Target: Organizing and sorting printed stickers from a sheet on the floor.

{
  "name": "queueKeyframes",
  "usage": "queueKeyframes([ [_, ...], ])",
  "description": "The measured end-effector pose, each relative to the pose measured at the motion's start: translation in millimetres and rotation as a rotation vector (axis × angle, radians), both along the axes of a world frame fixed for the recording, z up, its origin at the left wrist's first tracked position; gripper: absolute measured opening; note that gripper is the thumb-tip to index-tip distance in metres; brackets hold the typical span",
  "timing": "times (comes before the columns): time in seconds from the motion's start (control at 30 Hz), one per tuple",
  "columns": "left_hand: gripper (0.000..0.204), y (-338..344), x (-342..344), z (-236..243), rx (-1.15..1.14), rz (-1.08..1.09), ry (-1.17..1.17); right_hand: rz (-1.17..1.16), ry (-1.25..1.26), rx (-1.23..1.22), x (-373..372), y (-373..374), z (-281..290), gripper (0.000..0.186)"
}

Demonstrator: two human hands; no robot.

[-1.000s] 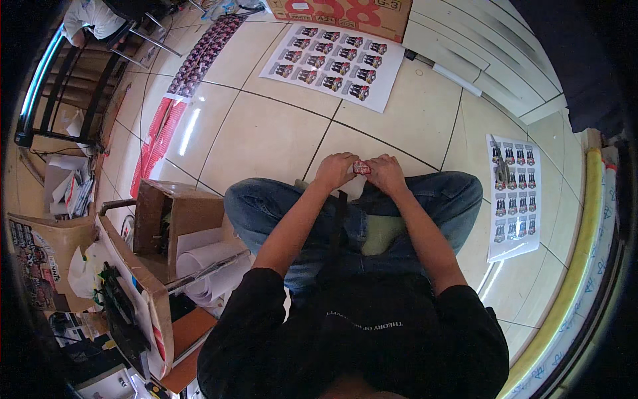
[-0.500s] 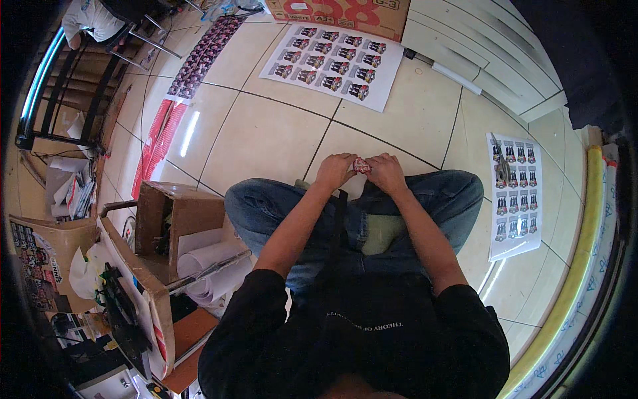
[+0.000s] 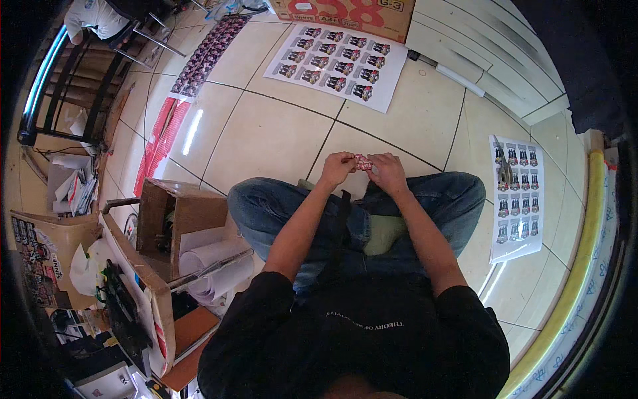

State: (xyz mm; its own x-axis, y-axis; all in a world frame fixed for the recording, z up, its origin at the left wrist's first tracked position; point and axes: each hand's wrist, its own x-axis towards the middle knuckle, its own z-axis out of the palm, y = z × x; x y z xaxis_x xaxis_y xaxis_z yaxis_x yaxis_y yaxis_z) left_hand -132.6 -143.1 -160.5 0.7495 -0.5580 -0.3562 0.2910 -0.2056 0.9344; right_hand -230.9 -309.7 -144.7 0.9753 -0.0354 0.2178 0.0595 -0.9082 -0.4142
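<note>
I pinch a small red-and-white printed piece (image 3: 363, 162) at the front of my jeans (image 3: 453, 196), left hand (image 3: 337, 168) and right hand (image 3: 388, 171) each clamped on one end; fingertips hide its ends. Right of the jeans, scissors (image 3: 504, 176) cover some pictures on a printed sheet (image 3: 516, 250). Left of the jeans, an open cardboard box (image 3: 205, 216) has dark contents I can't make out. Beyond the jeans, the view's edge cuts off a large carton (image 3: 362, 25).

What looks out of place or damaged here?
Perhaps the scissors: they lie on the printed sheet at right, covering some pictures. The red piece between left hand and right hand is too small to judge.
</note>
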Motion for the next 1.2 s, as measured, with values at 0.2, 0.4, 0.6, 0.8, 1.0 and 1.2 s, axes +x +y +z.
queueKeyframes([
  [0.2, 0.018, 0, -2, 2, -0.052, 0.037, 0.0, -0.013, 0.026, 0.006, -1, -2, 3, 0.042],
  [0.4, 0.019, 0, -2, -2, -0.031, 0.02, -0.025, -0.015, 0.012, 0.06, 1, -3, -5, 0.044],
  [0.6, 0.022, 1, 3, -15, -0.064, 0.099, -0.001, -0.268, 0.155, 0.642, -3, -1, -13, 0.037],
  [0.8, 0.024, 0, 2, -17, -0.005, 0.097, -0.048, -0.255, 0.172, 0.549, -5, 6, -13, 0.029],
  [1.0, 0.024, 1, 2, -11, 0.014, 0.029, -0.046, -0.235, 0.149, 0.526, -6, 7, -5, 0.027],
  [1.2, 0.023, 0, -1, -10, -0.099, 0.075, -0.047, -0.388, 0.141, 0.706, -3, -2, -18, 0.024],
])
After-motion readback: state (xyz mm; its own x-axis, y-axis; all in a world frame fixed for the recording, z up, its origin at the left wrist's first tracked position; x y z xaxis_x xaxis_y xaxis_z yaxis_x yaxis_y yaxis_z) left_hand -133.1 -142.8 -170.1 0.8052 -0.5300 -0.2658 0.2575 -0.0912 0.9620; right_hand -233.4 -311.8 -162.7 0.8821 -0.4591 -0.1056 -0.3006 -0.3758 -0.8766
